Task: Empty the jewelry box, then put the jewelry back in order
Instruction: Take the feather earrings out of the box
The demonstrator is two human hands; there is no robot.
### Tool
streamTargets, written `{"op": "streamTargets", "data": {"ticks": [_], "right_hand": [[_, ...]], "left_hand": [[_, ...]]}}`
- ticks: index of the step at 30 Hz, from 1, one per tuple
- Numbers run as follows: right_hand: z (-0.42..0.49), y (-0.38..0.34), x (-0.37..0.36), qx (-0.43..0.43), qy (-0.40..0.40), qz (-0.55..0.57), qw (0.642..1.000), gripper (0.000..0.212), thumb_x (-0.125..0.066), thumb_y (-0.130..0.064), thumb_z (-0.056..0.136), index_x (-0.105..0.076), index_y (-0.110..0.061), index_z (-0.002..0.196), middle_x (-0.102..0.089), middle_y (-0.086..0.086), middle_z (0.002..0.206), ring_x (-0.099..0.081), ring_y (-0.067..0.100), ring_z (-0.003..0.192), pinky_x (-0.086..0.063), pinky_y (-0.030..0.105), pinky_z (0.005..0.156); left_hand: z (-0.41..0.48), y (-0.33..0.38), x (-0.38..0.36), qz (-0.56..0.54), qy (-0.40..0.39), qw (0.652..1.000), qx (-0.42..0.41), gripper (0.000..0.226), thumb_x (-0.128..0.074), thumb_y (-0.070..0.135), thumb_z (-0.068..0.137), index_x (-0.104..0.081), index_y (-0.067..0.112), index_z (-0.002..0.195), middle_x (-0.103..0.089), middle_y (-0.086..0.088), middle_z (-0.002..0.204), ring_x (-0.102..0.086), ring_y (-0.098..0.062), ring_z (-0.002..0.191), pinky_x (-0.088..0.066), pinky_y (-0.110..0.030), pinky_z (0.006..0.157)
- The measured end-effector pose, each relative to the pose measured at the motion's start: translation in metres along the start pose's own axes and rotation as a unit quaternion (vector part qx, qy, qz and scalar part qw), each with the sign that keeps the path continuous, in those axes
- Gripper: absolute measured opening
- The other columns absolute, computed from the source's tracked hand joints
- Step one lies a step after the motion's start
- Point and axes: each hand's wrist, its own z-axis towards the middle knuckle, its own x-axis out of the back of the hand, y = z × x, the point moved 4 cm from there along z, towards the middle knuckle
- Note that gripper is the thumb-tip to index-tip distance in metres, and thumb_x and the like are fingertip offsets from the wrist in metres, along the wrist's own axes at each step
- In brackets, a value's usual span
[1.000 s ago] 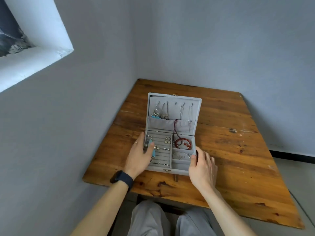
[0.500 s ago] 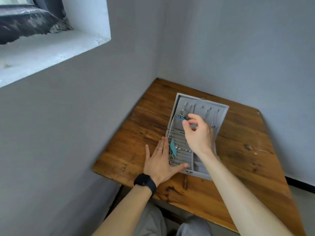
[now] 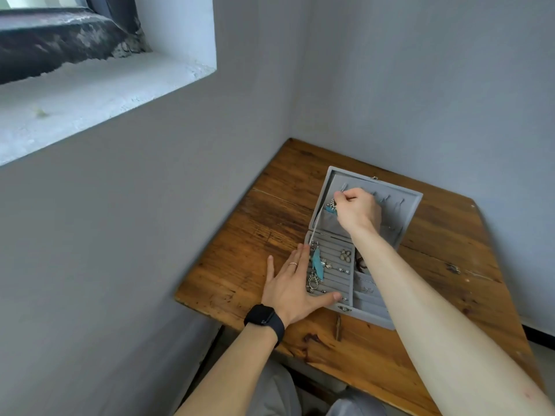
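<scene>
Evidently the emptying step is only at its start, since the jewelry box (image 3: 399,211) stands open on the desk (image 3: 450,265), near the corner of the walls, with many pieces in their places. The right hand (image 3: 359,210) reaches into the raised lid, its fingers (image 3: 351,193) curled and pinching a silver dangling piece with a blue tip (image 3: 332,204) by the leftmost hooks. The left hand (image 3: 288,286) lies flat on the desk against the box's left side, with straight fingers and the thumb laid over the front edge of the ring tray; it holds nothing and seems to steady the box. A blue feather earring (image 3: 316,262) and small studs (image 3: 345,255) sit in the tray's slots. The next move probably calls for lifting the pinched piece clear of its hook without tangling it, then laying it on bare desk beside the box while the flat hand stops the box from sliding.
</scene>
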Motion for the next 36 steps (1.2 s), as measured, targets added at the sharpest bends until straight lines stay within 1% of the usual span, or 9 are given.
{"op": "streamTargets", "data": {"ticks": [3, 8, 14, 17, 20, 22, 27, 32, 36], "right_hand": [[0.001, 0.000, 0.012, 0.010, 0.040, 0.091, 0.995, 0.015, -0.058, -0.042, 0.098, -0.062, -0.032, 0.088, -0.072, -0.008, 0.091, -0.072, 0.014, 0.076, -0.057, 0.029, 0.067], [-0.002, -0.007, 0.047, 0.021, 0.063, 0.256, 0.964, 0.012, -0.062, -0.037, 0.097, -0.062, -0.033, 0.086, -0.068, -0.006, 0.091, -0.067, 0.009, 0.072, -0.044, 0.010, 0.043], [-0.061, 0.038, 0.091, 0.022, 0.038, 0.442, 0.896, 0.014, -0.068, -0.028, 0.093, -0.071, -0.030, 0.079, -0.060, -0.012, 0.062, -0.048, 0.006, 0.047, -0.035, 0.018, 0.038], [-0.106, 0.089, 0.104, 0.010, 0.022, 0.445, 0.895, 0.012, -0.066, -0.025, 0.095, -0.071, -0.025, 0.085, -0.057, -0.009, 0.064, -0.045, 0.007, 0.046, -0.034, 0.019, 0.038], [-0.149, 0.137, 0.101, -0.011, 0.004, 0.413, 0.910, 0.013, -0.064, -0.022, 0.097, -0.071, -0.025, 0.086, -0.057, -0.008, 0.064, -0.046, 0.009, 0.047, -0.034, 0.018, 0.040], [-0.170, 0.165, 0.094, -0.034, 0.003, 0.390, 0.920, 0.015, -0.065, -0.019, 0.096, -0.072, -0.025, 0.084, -0.058, -0.007, 0.063, -0.047, 0.009, 0.047, -0.034, 0.018, 0.039], [-0.197, 0.211, 0.079, -0.067, 0.011, 0.363, 0.929, 0.014, -0.065, -0.012, 0.095, -0.070, -0.016, 0.082, -0.059, -0.004, 0.061, -0.048, 0.011, 0.047, -0.034, 0.018, 0.039], [-0.201, 0.222, 0.077, -0.073, 0.032, 0.349, 0.934, 0.013, -0.064, -0.013, 0.096, -0.069, -0.015, 0.084, -0.061, -0.003, 0.062, -0.051, 0.010, 0.046, -0.037, 0.020, 0.040], [-0.201, 0.222, 0.074, -0.066, 0.022, 0.331, 0.941, 0.014, -0.062, -0.015, 0.097, -0.069, -0.016, 0.084, -0.063, -0.003, 0.063, -0.053, 0.010, 0.047, -0.038, 0.020, 0.041]], "left_hand": [[0.005, -0.002, 0.005, 0.020, -0.014, 1.000, -0.011, 0.126, -0.030, 0.100, 0.066, 0.009, 0.023, 0.159, 0.000, 0.006, 0.168, -0.003, -0.008, 0.153, 0.009, -0.051, 0.122], [0.016, -0.002, 0.013, 0.045, -0.044, 0.998, -0.027, 0.124, -0.032, 0.098, 0.068, 0.009, 0.024, 0.159, 0.002, 0.007, 0.168, -0.002, -0.011, 0.153, 0.006, -0.054, 0.122], [0.015, -0.001, 0.012, 0.039, -0.032, 0.999, -0.020, 0.122, -0.029, 0.098, 0.068, 0.010, 0.026, 0.158, -0.001, 0.006, 0.168, -0.007, -0.011, 0.152, -0.001, -0.054, 0.123], [0.010, 0.003, 0.019, 0.020, 0.043, 0.998, -0.029, 0.102, -0.038, 0.088, 0.079, -0.020, 0.024, 0.156, -0.019, 0.003, 0.164, -0.030, -0.017, 0.145, -0.030, -0.046, 0.117], [0.002, 0.011, 0.030, 0.063, 0.131, 0.989, -0.038, 0.058, -0.050, 0.071, 0.088, -0.052, 0.024, 0.123, -0.042, 0.001, 0.145, -0.053, -0.021, 0.122, -0.051, -0.041, 0.091], [-0.001, 0.014, 0.031, 0.090, 0.125, 0.988, -0.018, 0.043, -0.054, 0.064, 0.089, -0.056, 0.026, 0.109, -0.044, 0.000, 0.140, -0.053, -0.023, 0.119, -0.051, -0.041, 0.087], [-0.004, 0.018, 0.030, 0.098, 0.081, 0.991, 0.053, 0.039, -0.056, 0.060, 0.091, -0.060, 0.025, 0.109, -0.047, -0.002, 0.136, -0.049, -0.025, 0.122, -0.050, -0.042, 0.091], [-0.007, 0.018, 0.037, 0.000, 0.066, 0.993, 0.093, 0.021, -0.065, 0.048, 0.090, -0.064, 0.028, 0.097, -0.055, -0.002, 0.125, -0.052, -0.023, 0.115, -0.051, -0.041, 0.091], [-0.011, 0.020, 0.052, -0.101, 0.099, 0.987, 0.077, 0.018, -0.067, 0.044, 0.091, -0.065, 0.027, 0.095, -0.065, 0.006, 0.102, -0.060, -0.014, 0.094, -0.048, -0.028, 0.072]]}}
